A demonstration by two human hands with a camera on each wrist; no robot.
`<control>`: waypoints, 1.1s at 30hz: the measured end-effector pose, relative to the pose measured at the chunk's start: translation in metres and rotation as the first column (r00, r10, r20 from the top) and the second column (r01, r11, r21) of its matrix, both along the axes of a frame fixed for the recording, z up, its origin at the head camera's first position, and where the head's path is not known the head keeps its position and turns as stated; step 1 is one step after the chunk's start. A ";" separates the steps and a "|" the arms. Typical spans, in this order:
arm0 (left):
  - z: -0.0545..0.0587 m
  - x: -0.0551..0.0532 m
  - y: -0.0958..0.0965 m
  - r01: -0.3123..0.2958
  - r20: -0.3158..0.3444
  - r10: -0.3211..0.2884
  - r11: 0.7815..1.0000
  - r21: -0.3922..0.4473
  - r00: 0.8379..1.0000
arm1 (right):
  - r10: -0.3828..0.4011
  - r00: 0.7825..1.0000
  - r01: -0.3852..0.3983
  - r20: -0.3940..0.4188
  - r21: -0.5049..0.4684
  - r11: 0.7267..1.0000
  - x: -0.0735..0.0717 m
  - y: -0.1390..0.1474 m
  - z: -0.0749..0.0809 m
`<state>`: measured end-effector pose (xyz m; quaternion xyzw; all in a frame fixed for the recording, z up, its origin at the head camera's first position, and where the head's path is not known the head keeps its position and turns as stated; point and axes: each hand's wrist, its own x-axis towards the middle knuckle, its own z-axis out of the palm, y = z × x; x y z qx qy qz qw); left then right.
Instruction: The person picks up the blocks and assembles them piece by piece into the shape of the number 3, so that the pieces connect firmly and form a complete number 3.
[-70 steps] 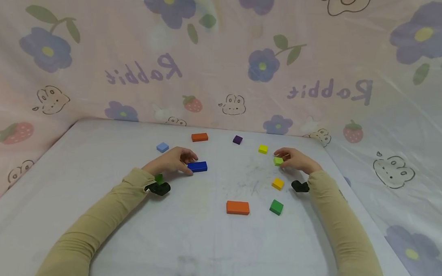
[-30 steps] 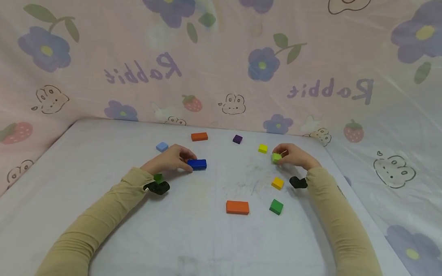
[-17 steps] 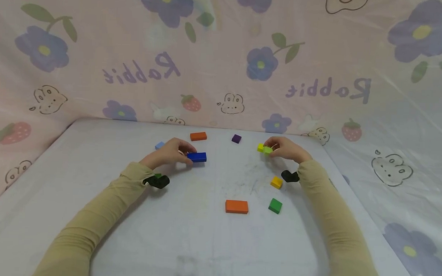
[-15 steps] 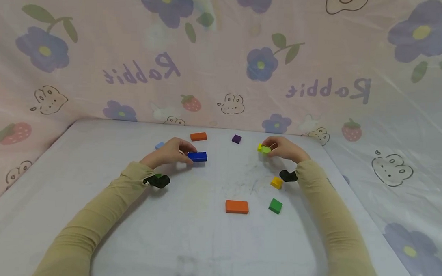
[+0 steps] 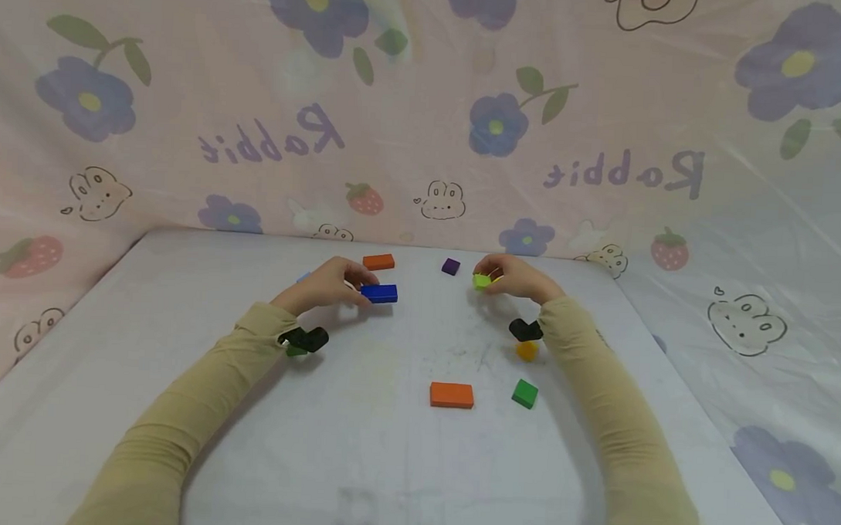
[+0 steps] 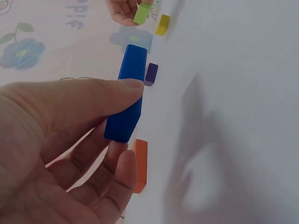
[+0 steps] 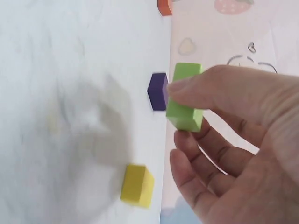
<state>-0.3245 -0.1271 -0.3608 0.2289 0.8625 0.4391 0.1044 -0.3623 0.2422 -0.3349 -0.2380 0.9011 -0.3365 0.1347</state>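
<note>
My left hand [image 5: 331,284] pinches a long dark blue block [image 5: 380,293] between thumb and fingers, and its shadow falls on the table below. In the left wrist view the thumb lies across the blue block's [image 6: 126,98] face. On the other side my right hand [image 5: 520,277] pinches a small lime green block [image 5: 481,282]. The right wrist view has this green block [image 7: 187,112] held up, with a purple block [image 7: 158,91] behind it and a yellow block [image 7: 137,185] lower down. In the head view the right hand mostly covers the yellow block.
An orange block [image 5: 379,262] and the purple block [image 5: 451,267] lie at the back of the white table [image 5: 358,461]. Nearer are another orange block [image 5: 451,395], a green block [image 5: 525,394] and an amber block [image 5: 526,351]. A light blue block [image 5: 303,277] is partly behind the left hand.
The right hand has lifted the lime green block and carried it leftward and back, past the yellow block. My left hand has raised the blue block and moved it slightly back.
</note>
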 end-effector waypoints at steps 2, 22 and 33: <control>0.002 -0.001 0.002 0.002 0.001 -0.002 1.000 -0.001 1.000 | 0.020 1.000 -0.020 -0.009 0.000 1.000 0.000 -0.006 -0.001; 0.000 -0.015 0.009 -0.003 -0.014 0.003 1.000 0.000 1.000 | 0.058 0.998 -0.059 -0.024 -0.024 0.998 -0.004 -0.046 -0.005; -0.007 -0.021 0.018 -0.001 -0.002 0.001 1.000 -0.031 1.000 | 0.109 0.994 -0.109 0.002 0.005 0.994 -0.002 -0.067 -0.016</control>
